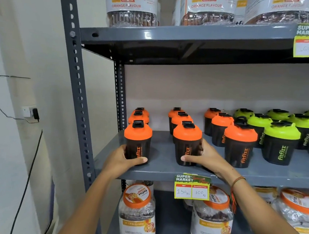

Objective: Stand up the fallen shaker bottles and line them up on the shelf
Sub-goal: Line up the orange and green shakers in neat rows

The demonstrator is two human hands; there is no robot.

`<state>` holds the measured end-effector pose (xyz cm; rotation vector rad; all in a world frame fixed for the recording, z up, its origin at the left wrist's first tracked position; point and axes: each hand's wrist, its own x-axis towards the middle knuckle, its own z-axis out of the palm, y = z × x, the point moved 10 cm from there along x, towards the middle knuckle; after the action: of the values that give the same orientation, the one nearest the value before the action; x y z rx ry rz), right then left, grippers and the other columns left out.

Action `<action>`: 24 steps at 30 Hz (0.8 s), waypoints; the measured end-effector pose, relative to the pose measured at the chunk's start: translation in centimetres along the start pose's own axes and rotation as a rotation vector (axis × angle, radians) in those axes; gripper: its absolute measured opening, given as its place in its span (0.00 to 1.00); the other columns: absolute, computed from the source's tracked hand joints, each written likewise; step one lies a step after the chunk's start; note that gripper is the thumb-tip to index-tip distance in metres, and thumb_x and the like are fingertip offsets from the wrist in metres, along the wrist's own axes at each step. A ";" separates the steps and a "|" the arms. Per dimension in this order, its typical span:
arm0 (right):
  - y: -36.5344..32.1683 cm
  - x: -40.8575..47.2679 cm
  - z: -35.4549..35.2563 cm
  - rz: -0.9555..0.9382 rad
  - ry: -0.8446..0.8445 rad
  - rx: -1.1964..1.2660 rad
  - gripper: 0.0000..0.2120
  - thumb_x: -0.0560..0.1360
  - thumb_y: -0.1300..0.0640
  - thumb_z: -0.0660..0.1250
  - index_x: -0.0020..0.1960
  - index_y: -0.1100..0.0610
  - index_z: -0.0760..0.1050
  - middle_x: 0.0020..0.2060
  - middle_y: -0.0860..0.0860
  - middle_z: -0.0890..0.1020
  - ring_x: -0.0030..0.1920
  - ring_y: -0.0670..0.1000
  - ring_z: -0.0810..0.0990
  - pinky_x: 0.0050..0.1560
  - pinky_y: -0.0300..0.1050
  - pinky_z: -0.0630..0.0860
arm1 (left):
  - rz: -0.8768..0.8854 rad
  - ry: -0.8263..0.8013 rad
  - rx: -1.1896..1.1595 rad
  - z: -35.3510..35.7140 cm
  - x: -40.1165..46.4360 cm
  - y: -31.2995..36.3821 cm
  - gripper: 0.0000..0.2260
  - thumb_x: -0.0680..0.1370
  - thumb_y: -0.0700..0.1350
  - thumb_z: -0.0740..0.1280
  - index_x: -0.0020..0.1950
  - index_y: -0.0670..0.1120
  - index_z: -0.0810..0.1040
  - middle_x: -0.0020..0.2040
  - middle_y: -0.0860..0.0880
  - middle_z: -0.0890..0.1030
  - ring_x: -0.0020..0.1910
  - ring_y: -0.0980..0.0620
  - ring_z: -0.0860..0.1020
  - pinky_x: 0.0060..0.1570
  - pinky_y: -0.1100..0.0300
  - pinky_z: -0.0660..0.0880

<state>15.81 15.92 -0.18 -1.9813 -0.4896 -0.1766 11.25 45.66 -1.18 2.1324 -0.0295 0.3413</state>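
Note:
Black shaker bottles with orange lids stand upright in rows on the grey middle shelf (164,165). My left hand (122,157) grips the base of the front-left orange-lid shaker (138,139) at the shelf's front edge. My right hand (205,156) wraps around the lower part of the front shaker of the second row (187,141). A third orange-lid row, led by another shaker (239,143), stands to the right. Green-lid shakers (279,141) fill the shelf's right side, all upright. No bottle lies on its side in view.
A grey perforated upright post (78,92) frames the shelf's left side. A price tag (192,187) hangs from the shelf's front edge. Large Fitfizz jars (137,213) sit on the shelf below and others (132,4) on the shelf above. A wall socket with a cable (33,112) is at left.

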 end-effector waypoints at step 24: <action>-4.1 -16.5 -16.1 -0.603 1.054 -0.221 0.30 0.72 0.48 0.73 0.69 0.58 0.67 0.63 0.50 0.71 0.62 0.53 0.73 0.62 0.39 0.70 | 0.531 0.230 -0.068 17.0 -10.0 18.0 0.30 0.70 0.62 0.69 0.71 0.56 0.72 0.65 0.57 0.79 0.63 0.62 0.76 0.60 0.66 0.72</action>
<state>0.61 -1.12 4.91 -1.5889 -0.3405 -1.5968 2.84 20.49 2.21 1.9805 -0.4724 0.8800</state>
